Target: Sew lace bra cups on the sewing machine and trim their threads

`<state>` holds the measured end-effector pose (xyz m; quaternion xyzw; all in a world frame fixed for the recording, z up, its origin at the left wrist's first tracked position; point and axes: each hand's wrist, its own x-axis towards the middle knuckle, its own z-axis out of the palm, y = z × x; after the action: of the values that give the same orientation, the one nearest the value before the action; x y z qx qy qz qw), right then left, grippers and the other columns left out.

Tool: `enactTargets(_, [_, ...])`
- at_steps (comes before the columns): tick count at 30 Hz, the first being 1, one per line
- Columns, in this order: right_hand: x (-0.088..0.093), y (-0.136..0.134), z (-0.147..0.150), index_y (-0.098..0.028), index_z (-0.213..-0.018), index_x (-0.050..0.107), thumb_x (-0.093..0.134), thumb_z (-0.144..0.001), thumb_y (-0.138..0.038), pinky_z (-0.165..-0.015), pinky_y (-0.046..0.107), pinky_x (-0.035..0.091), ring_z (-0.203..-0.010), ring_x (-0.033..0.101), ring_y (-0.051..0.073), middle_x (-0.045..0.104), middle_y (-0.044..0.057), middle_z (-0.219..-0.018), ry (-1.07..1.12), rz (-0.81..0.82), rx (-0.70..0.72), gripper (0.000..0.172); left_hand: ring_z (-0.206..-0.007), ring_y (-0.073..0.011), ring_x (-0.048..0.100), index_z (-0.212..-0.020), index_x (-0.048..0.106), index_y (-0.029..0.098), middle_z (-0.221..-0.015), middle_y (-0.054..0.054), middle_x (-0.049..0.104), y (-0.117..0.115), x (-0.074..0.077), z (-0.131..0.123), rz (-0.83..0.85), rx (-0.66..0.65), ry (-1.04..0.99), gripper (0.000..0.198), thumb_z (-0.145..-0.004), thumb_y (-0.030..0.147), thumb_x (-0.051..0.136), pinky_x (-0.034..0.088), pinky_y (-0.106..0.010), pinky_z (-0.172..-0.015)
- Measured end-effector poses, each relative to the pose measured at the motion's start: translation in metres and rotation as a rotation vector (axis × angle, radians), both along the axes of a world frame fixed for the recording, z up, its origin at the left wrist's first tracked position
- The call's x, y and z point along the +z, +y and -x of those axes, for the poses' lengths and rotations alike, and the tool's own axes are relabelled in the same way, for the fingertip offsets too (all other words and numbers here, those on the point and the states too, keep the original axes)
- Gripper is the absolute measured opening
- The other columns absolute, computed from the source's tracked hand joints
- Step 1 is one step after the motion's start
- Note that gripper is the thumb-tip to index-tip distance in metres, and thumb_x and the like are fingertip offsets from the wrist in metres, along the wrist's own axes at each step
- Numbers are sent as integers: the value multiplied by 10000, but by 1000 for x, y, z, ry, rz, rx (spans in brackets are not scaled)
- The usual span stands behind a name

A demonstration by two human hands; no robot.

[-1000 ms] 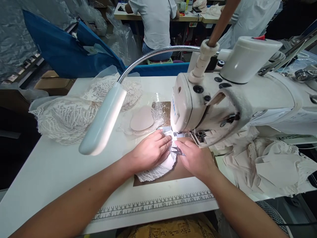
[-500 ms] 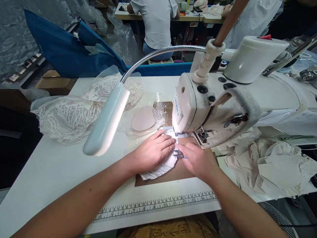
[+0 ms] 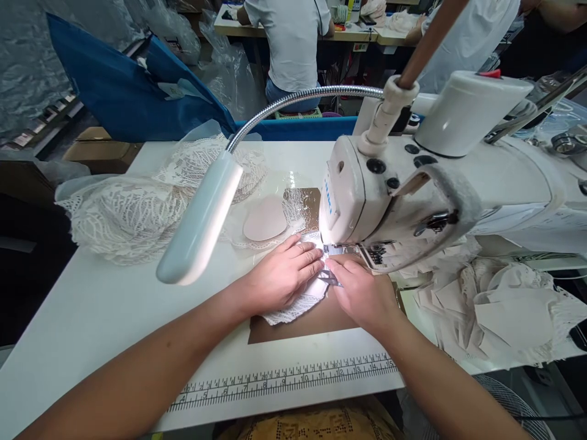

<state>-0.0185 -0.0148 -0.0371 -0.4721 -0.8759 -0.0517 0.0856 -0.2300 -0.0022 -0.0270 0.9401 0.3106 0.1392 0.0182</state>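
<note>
Just past the printed ruler [image 3: 284, 382] at the near edge of the table [image 3: 92, 305], the lace piece [image 3: 298, 307] lies pinned under the left hand [image 3: 279, 278], which is flat with fingers stretched out. The piece's long side runs from near left up toward the sewing machine [image 3: 362, 195]. The right hand [image 3: 362, 294] touches its right edge, curled around small snips [image 3: 331, 280] (only the tips show). Beyond, the machine overhangs the fingertips [image 3: 314, 254], with the lamp [image 3: 199, 220] and a lace pile [image 3: 119, 214] farther left.

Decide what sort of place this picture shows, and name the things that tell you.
Most likely a garment sewing workshop: an industrial sewing machine, heaps of lace pieces, and another person seated at a bench behind.
</note>
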Motion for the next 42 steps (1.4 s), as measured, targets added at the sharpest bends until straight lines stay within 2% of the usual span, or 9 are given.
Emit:
enactTargets(3, [-1, 0, -1, -324, -1261, 620, 524, -793, -185, -517, 281, 370, -631, 647, 175, 751, -8, -838, 0, 29, -32, 498, -1151, -314, 538, -1215, 612, 101, -1239, -163, 629, 1, 0, 1, 10, 1, 8, 326, -943, 185, 453, 385, -531, -1004])
enactTargets(8, [3, 7, -7, -250, -1120, 711, 509, -809, -154, -594, 267, 428, -704, 660, 185, 746, 38, -802, 56, 74, -72, 383, -1245, -329, 477, -1244, 594, 128, -1282, -156, 607, 1, -1, 3, 28, -10, -1, 347, -916, 168, 488, 341, -558, -1052])
enactTargets(13, [10, 9, -11, -240, -1071, 729, 492, -831, -155, -712, 276, 476, -766, 658, 197, 745, 57, -827, 172, 165, -68, 348, -1136, -318, 535, -1205, 610, 109, -1259, -159, 622, -1, -3, 4, 25, -38, -53, 337, -888, 134, 500, 439, -508, -956])
enactTargets(16, [10, 6, -12, -274, -1134, 700, 511, -828, -165, -681, 253, 476, -811, 654, 193, 748, 39, -888, 177, 204, -17, 376, -1112, -308, 546, -1216, 599, 106, -1271, -156, 617, -3, -5, 5, 52, -30, -72, 337, -897, 147, 500, 488, -465, -892])
enactTargets(20, [6, 3, -12, -309, -1212, 661, 550, -809, -197, -632, 250, 461, -833, 659, 199, 756, 24, -898, 91, 212, 17, 433, -1135, -296, 546, -1261, 571, 129, -1291, -153, 606, -4, -8, 6, 86, -19, -74, 361, -910, 168, 497, 500, -455, -890])
enactTargets(29, [3, 1, -2, -301, -1279, 623, 539, -826, -264, -490, 259, 375, -618, 654, 170, 760, 30, -800, -55, 184, -48, 462, -1118, -284, 563, -1231, 607, 124, -1264, -137, 631, 6, -7, 6, 69, 23, -105, 362, -890, 128, 483, 502, -437, -902])
enactTargets(34, [4, 1, 0, -311, -1308, 596, 561, -785, -211, -464, 273, 348, -546, 632, 167, 752, 22, -772, -94, 160, -47, 534, -1102, -280, 561, -1220, 618, 129, -1257, -122, 636, 14, -7, 7, 77, 77, -103, 375, -864, 114, 501, 501, -427, -902])
enactTargets(38, [4, 1, -2, -302, -1309, 593, 562, -756, -166, -472, 267, 363, -549, 633, 165, 749, 16, -762, -56, 159, -14, 570, -1093, -284, 558, -1188, 634, 127, -1268, -135, 623, 13, -7, 7, 71, 131, -98, 349, -864, 128, 504, 496, -442, -909])
enactTargets(42, [8, 1, -2, -295, -1230, 643, 540, -782, -155, -483, 252, 384, -563, 636, 160, 755, 14, -783, 25, 181, -16, 480, -1131, -289, 540, -1231, 599, 127, -1308, -157, 583, 8, -10, 8, 45, 162, -94, 360, -893, 178, 485, 464, -473, -955])
